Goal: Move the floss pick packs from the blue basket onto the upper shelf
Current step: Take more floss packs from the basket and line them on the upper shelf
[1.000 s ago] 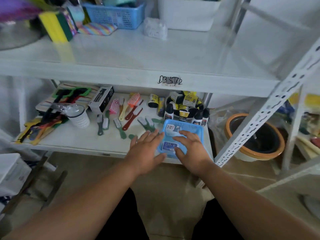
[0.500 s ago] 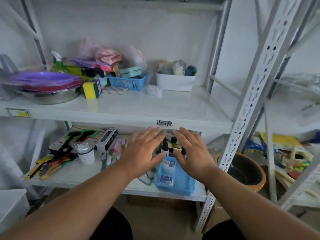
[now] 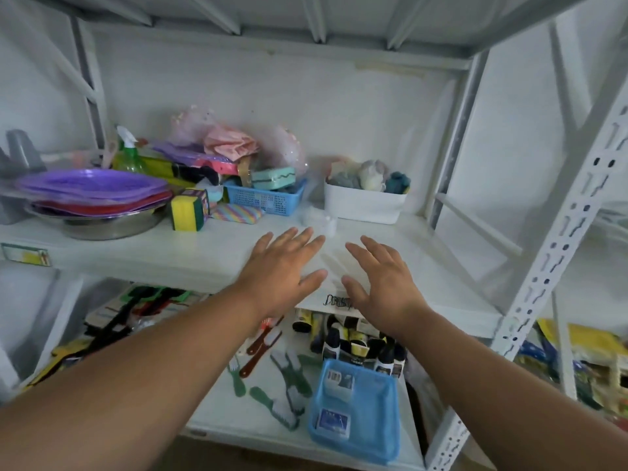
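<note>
A light blue basket (image 3: 373,433) stands at the front right of the lower shelf, with two floss pick packs in it: one at its back (image 3: 338,384), one at its front (image 3: 332,423). Both my hands are up over the white upper shelf (image 3: 210,253), palms down with fingers spread and nothing in them. My left hand (image 3: 283,268) and my right hand (image 3: 380,278) hover side by side above the shelf's front middle. A small whitish packet (image 3: 319,220) lies on the upper shelf just beyond my fingertips.
On the upper shelf: stacked purple and red plates in a steel bowl (image 3: 95,202) at left, a yellow sponge (image 3: 188,210), another blue basket (image 3: 266,197) and a white bin (image 3: 365,202) at the back. Brushes (image 3: 289,375) and dark bottles (image 3: 353,348) fill the lower shelf. A perforated upright (image 3: 543,277) stands right.
Both hands rose from the blue basket on the lower shelf to above the upper shelf. The camera tilted up with them. Two packs stay in the basket.
</note>
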